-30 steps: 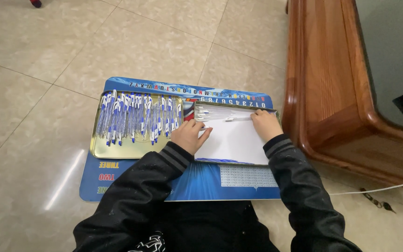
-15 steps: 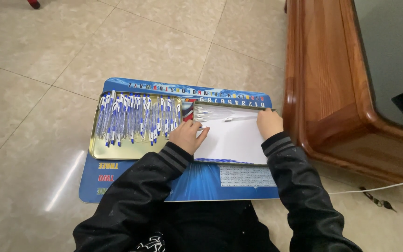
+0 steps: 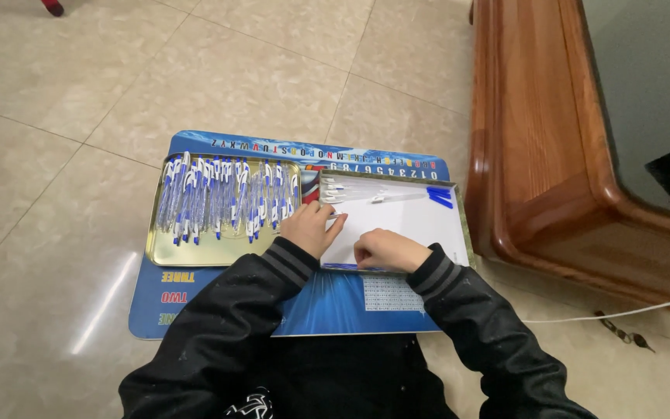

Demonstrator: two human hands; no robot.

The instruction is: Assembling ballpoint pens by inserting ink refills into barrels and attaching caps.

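On the floor, a blue mat (image 3: 219,314) carries two shallow trays side by side. The left tray (image 3: 157,252) is gold and holds a row of blue-and-white pens (image 3: 222,194), laid parallel so they stay sorted. The right tray (image 3: 465,233) is lined with white paper (image 3: 420,221); clear pen barrels (image 3: 354,188) lie along its far edge and small blue caps (image 3: 440,195) at its far right corner. The left hand (image 3: 310,226) rests at the trays' join, fingers loosely curled, tips touching a small part; whether it grips it I cannot tell. The right hand (image 3: 385,250) sits knuckles-up on the paper's near edge, fingers curled under, contents hidden. A wooden table (image 3: 537,155) stands at the right.
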